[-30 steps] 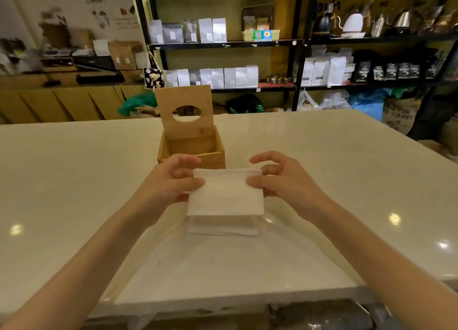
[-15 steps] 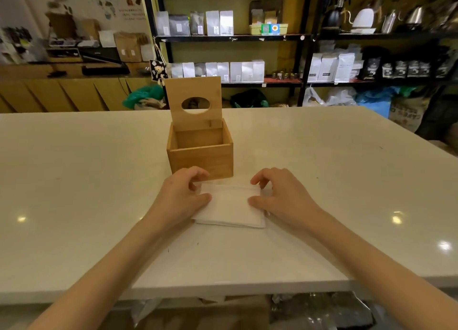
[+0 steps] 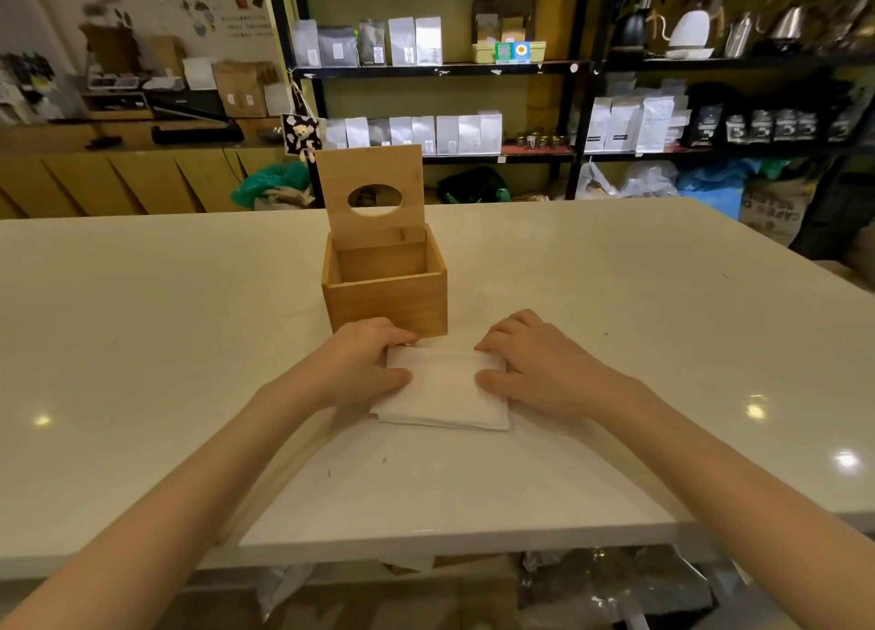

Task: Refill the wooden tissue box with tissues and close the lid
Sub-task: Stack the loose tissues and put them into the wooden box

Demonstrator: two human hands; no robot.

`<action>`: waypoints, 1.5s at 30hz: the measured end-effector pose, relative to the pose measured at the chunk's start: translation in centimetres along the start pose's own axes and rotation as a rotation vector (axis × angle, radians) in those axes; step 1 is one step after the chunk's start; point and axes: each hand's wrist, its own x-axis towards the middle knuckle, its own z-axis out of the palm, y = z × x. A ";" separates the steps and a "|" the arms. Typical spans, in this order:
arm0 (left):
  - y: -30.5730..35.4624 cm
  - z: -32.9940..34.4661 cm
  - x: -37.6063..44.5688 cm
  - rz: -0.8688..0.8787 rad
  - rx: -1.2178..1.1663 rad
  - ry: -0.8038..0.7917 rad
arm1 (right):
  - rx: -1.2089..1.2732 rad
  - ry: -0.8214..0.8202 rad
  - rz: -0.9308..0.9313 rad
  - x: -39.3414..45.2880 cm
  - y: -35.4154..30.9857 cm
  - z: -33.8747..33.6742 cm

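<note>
We find the wooden tissue box (image 3: 386, 298) standing upright on the pale table (image 3: 142, 345), near the middle of the head view. Its lid (image 3: 370, 189) is raised, standing close to vertical at the far edge of the box, with the oval dispensing hole facing us. We see only bare wood on the inner walls that show; the bottom of the box is hidden behind its front wall, so we cannot tell what lies there.

Just in front of the box, lying flat on the table, we note a stack of white tissues (image 3: 442, 393). Its far edge sits close to the front wall of the box; whether the two touch we cannot tell.

The left hand (image 3: 364, 369) rests on the left side of the stack. Its fingers (image 3: 397, 336) are curled over the far left corner and its thumb presses on the top sheet. The right hand (image 3: 535, 364) rests on the right side in a mirrored pose, fingers bent at the far right corner and thumb laid on the top. Both hands are partly closed upon the stack, gripping its two sides, and the stack is in contact with the table.

Behind the table we record dark shelving (image 3: 440, 68) carrying rows of pale pouches and, to the right, kettles. A wooden counter (image 3: 118, 175) runs along the left.
</note>
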 end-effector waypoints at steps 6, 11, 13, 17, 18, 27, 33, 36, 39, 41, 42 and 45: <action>0.8 -0.2 0.4 -0.046 -0.060 -0.049 | 0.126 -0.076 0.066 0.8 -0.4 -0.9; 0.7 -0.2 -0.3 -0.050 -0.189 0.004 | 0.313 -0.046 0.080 0.9 -0.4 -1.4; 0.6 -0.7 -0.7 -0.056 -0.275 0.045 | 0.406 -0.038 0.098 0.8 -0.3 -2.0; 0.4 -3.0 -1.0 -0.091 -0.443 0.089 | 0.461 -0.038 0.079 1.5 -0.6 -4.4; 0.3 -3.8 -1.0 -0.104 -0.496 0.095 | 0.470 -0.028 0.062 1.8 -0.8 -5.3; -1.7 -9.9 1.6 -0.271 -0.717 0.227 | 0.562 0.076 0.003 7.9 -2.1 -9.9; -4.9 -9.2 5.0 -0.336 -0.213 0.421 | 0.364 0.180 0.040 12.5 -1.6 -8.5; -4.9 -8.7 6.0 -0.361 -0.005 0.385 | 0.221 0.194 0.073 13.6 -1.4 -7.5; -4.7 -8.5 6.9 -0.427 0.055 0.264 | 0.170 0.136 0.121 14.5 -1.6 -6.9; -4.7 -8.4 7.5 -0.445 0.095 0.199 | 0.118 0.071 0.141 14.9 -1.8 -6.8; -4.7 -8.4 7.8 -0.451 0.128 0.172 | 0.099 0.039 0.157 15.1 -1.9 -6.8; -4.5 -8.2 8.6 -0.462 0.211 0.084 | 0.060 -0.035 0.198 15.6 -2.4 -6.7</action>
